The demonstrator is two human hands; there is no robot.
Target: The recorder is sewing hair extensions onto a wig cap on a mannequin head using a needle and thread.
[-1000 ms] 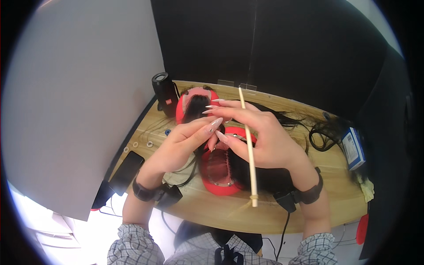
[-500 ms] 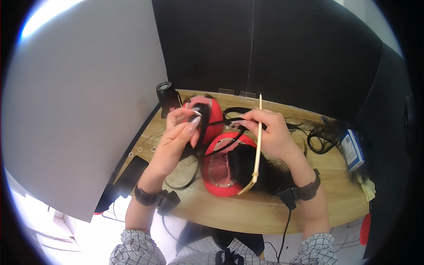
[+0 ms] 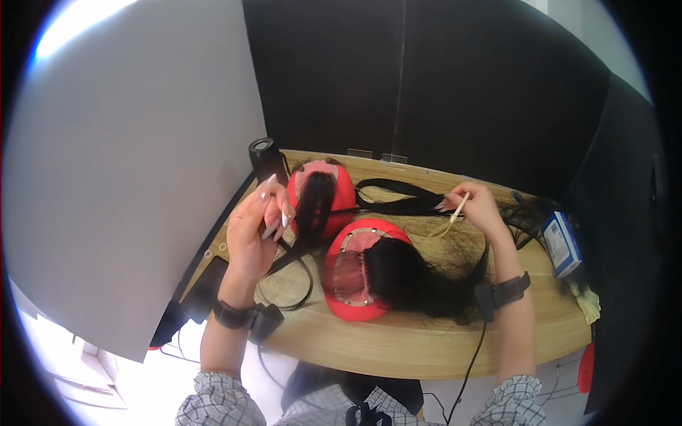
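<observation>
At the lower edge, grey-and-white checked fabric sleeves [image 3: 220, 401] are being cut off by the frame, and black wristbands [image 3: 511, 287] with boxy modules are circling both forearms. The pale wood-grained table [image 3: 348, 355] is curving across behind them, its edge bending with the lens. On it, a red rounded head form [image 3: 353, 311] with a pink mesh cap is lying near the middle, a mass of loose black hair [image 3: 408, 280] covering its right side. The left hand [image 3: 256, 220] is hovering at the left, fingers curling toward the thumb; whether they are gripping anything one cannot tell. A dark flat phone [image 3: 204, 290] is lying partly hidden behind that forearm. The right hand [image 3: 477, 208] is holding a slender pale stick [image 3: 460, 208], its fingertips closing narrowly at the end of a long black hair lock [image 3: 423, 202]; their exact hold is hard to make out. Farther back, a second red head form [image 3: 344, 188] is standing partly covered by dark hair, beside a black cylindrical speaker [image 3: 264, 157] that the left hand is partly overlapping. A blue-and-white carton [image 3: 563, 245] is sitting at the right, and grey [image 3: 142, 177] and black panels [image 3: 440, 85] are enclosing the table.
</observation>
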